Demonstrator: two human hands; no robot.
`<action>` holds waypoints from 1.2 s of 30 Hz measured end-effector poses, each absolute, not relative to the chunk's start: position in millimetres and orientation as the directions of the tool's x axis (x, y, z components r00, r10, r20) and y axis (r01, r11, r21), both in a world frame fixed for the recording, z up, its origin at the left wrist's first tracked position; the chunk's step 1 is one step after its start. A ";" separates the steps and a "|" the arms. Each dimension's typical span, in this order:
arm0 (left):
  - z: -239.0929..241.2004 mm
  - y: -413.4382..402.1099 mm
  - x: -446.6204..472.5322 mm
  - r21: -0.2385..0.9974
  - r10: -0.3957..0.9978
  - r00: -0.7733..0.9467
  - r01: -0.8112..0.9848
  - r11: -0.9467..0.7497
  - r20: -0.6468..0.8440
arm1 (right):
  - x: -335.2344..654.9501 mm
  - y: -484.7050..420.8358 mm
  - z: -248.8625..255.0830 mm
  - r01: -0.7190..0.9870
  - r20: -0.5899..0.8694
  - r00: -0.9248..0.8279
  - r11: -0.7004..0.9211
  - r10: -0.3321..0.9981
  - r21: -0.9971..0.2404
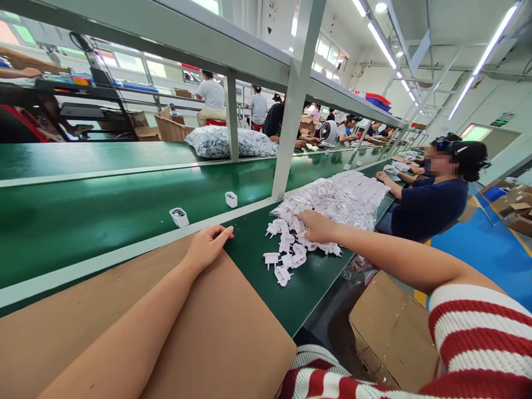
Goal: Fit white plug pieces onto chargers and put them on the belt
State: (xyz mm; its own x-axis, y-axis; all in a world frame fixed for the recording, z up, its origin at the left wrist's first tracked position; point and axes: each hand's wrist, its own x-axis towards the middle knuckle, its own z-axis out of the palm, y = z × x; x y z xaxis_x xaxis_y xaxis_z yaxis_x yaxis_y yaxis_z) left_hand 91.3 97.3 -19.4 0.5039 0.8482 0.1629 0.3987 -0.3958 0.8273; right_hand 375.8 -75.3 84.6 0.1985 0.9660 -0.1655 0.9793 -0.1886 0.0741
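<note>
Glossy white plastic plug pieces (286, 242) lie in a loose heap on the smooth green desk (291, 302), each with a flat, rounded body and, on several, a pair of thin pins jutting out. Behind them, touching the heap, a crinkled clear plastic bag (332, 194) bulges with many more white pieces. The right hand (318, 226) reaches in where heap and bag meet; its fingertips are hidden, so I cannot tell whether it grips a piece. The left hand (210, 244) rests, fingers together and loosely extended, at the edge of a matte brown cardboard surface (224, 324). Beyond a pale metal rail, two hollow, round-cornered white housings (178, 217) sit apart on the shiny green belt (103, 205).
</note>
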 end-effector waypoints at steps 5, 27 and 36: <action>-19.2 96.3 91.4 0.839 0.854 0.490 0.377 -0.391 0.178 | 341.6 -72.0 97.2 0.990 -0.149 0.081 -0.062 0.985 0.125; -7.0 136.7 71.8 0.806 0.825 -0.474 0.591 0.038 0.309 | 283.4 -6.3 56.8 0.284 0.089 0.031 0.077 0.996 -0.956; 17.9 157.9 11.5 0.763 0.909 -0.395 0.626 0.159 0.135 | 267.5 -22.4 59.3 -0.341 -0.243 -0.184 -0.294 0.952 -0.893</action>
State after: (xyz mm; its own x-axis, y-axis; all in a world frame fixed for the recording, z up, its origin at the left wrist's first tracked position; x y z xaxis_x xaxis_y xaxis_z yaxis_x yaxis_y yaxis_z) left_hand 11.5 157.9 17.9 -0.3953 0.9086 0.1350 0.6262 0.1590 0.7633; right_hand 267.5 -22.4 59.3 -0.1845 0.9522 -0.2435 -0.3414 -0.2944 -0.8926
